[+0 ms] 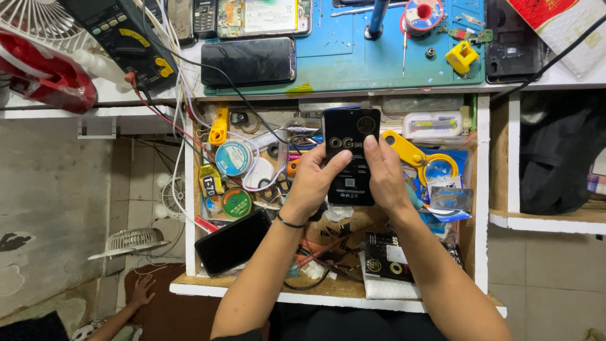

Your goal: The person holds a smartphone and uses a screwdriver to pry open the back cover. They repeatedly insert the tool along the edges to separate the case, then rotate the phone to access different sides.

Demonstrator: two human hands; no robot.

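Note:
Both my hands hold a flat black packet (349,155) with gold print, upright above an open drawer (483,189). My left hand (310,183) grips its left edge, thumb lying across the front. My right hand (385,173) grips the right edge, thumb on the front too. A thin black band circles my left wrist. Below my hands lie a black phone (232,241) at the drawer's left front and a second black packet (386,256) on white paper at the front right.
The drawer is crammed with wires, solder tins (235,158), a yellow tool (416,155) and small boxes. On the bench above lie a blue mat (353,63), a dark phone (249,60) and a multimeter (126,38). Another person's hand (140,292) shows low on the left.

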